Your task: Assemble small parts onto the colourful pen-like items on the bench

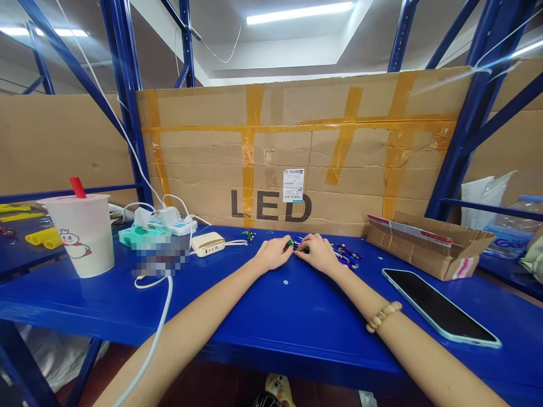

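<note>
My left hand (pixel 275 254) and my right hand (pixel 317 252) rest on the blue shelf top (pixel 271 316), fingertips meeting. Both are closed in a pinch on a small green and dark part (pixel 297 246) held between them. A heap of several similar small parts (pixel 345 254), purple and dark, lies just right of my right hand. One more small green piece (pixel 248 234) lies behind my left hand near the cardboard wall. A bead bracelet (pixel 383 316) is on my right wrist.
A white paper cup with red straw (pixel 82 233) stands left. Beside it are a power strip with chargers (pixel 172 223), a cream power bank (pixel 207 243) and a white cable (pixel 156 328). A phone (pixel 441 312) lies right, an open cardboard box (pixel 428 243) behind it. A taped "LED" cardboard sheet (pixel 297 152) closes the back.
</note>
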Action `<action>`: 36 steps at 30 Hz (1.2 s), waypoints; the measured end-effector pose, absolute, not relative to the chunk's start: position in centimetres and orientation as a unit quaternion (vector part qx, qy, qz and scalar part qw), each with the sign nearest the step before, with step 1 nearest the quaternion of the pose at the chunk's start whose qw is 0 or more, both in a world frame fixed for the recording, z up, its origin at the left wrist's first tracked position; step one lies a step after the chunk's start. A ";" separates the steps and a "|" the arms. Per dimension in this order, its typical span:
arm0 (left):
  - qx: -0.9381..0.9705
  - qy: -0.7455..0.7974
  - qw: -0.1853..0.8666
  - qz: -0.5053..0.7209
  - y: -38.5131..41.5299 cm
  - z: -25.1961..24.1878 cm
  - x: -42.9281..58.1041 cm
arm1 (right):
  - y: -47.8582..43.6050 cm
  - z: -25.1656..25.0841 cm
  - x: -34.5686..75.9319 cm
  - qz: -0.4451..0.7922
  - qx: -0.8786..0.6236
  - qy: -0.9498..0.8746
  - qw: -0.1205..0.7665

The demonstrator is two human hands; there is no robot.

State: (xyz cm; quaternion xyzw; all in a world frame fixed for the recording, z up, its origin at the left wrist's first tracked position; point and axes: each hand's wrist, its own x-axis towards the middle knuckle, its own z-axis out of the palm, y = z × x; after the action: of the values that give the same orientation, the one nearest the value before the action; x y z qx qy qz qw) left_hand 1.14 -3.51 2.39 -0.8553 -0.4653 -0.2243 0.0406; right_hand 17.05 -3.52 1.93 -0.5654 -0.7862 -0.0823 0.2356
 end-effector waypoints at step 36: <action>-0.843 -0.475 -0.037 -0.251 -3.3 2.5 0.8 | -4.9 3.0 15.5 -0.073 -0.447 -0.765 0.459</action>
State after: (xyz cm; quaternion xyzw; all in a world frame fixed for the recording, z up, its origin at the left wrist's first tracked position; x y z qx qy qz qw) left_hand 0.75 -3.26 2.46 -0.8426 -0.4751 -0.2511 -0.0366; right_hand 15.49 -4.92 2.98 -0.4466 -0.7646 -0.0728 0.4590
